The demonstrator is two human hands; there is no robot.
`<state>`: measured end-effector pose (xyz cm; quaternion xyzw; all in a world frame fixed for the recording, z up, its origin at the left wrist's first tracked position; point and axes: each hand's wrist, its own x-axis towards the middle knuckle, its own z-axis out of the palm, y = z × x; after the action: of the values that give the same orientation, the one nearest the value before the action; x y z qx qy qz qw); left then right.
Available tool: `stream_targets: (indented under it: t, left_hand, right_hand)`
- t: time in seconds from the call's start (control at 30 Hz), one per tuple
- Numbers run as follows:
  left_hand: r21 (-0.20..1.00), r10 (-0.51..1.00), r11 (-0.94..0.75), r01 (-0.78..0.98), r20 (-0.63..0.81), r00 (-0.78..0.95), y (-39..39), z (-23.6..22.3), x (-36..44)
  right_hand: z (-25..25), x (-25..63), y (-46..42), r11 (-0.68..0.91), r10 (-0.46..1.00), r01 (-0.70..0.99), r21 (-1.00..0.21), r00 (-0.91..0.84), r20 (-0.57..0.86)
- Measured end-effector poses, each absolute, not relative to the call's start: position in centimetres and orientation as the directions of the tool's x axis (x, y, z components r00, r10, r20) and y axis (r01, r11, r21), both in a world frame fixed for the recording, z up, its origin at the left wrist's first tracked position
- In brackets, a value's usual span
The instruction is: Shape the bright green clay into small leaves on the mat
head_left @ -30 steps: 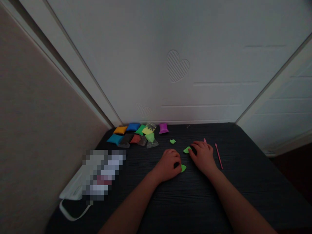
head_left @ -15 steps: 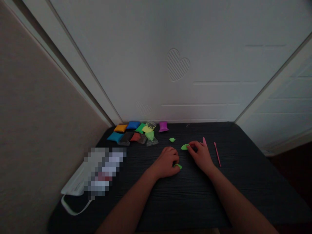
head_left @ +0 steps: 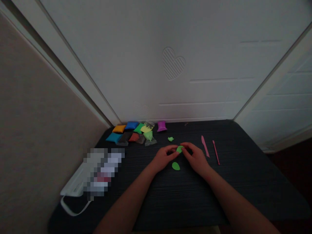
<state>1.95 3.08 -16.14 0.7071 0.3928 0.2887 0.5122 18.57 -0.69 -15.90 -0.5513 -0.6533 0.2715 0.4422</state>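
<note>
Between my two hands is a flat green clay piece [head_left: 179, 149]. My left hand [head_left: 166, 157] pinches its left side, and my right hand [head_left: 195, 156] has thumb and fingers closed on its right side. Just below them, a second green clay leaf shape [head_left: 175, 166], rounded at one end and pointed at the other, lies flat on the dark table [head_left: 185, 201]. A small green clay lump [head_left: 171, 139] sits behind my hands. To the right of my right hand lie a pink plastic knife [head_left: 205, 146] and a thin pink stick tool [head_left: 215, 152].
Several packets of coloured clay lie at the back left, among them an orange one [head_left: 119, 128], a teal one [head_left: 114, 137] and a purple one [head_left: 162, 126]. A white face mask [head_left: 75, 185] with its strap lies at the left edge. A white panel [head_left: 136, 65] rises behind the table.
My left hand has let go of the green leaf shape, now lying on the table, and moved up to the other green piece. My right hand has brought that piece slightly left.
</note>
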Motion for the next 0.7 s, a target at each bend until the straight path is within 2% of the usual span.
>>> stream_targets:
  t: [0.13,0.23,0.37,0.5,0.6,0.7]
  left_hand:
    - [0.976,0.869,-0.108,0.189,0.001,0.494,3.3,-16.5,2.2]
    - [0.995,0.924,-0.037,0.093,-0.002,0.382,3.7,-16.8,2.1]
    - [0.993,0.969,0.074,-0.093,-0.049,0.244,4.3,-17.3,1.6]
    - [0.97,0.975,0.112,-0.215,-0.065,0.213,4.5,-17.8,1.3]
    - [0.956,0.968,0.149,-0.253,-0.089,0.233,4.6,-17.8,1.1]
    - [0.944,0.964,0.171,-0.281,-0.101,0.247,4.6,-17.7,1.1]
  right_hand:
    - [-15.7,18.5,-0.9,0.238,0.965,0.477,-0.846,-0.015,0.263]
    - [-15.6,18.7,-0.7,0.209,0.972,0.514,-0.832,-0.011,0.237]
    - [-15.5,18.7,-1.0,0.304,0.951,0.639,-0.706,-0.241,0.191]
    - [-15.4,18.3,-1.8,0.425,0.896,0.686,-0.591,-0.412,0.166]
    - [-15.3,18.0,-2.1,0.427,0.891,0.67,-0.607,-0.427,0.154]
    - [-15.4,17.4,-1.8,0.392,0.901,0.626,-0.674,-0.41,0.144]
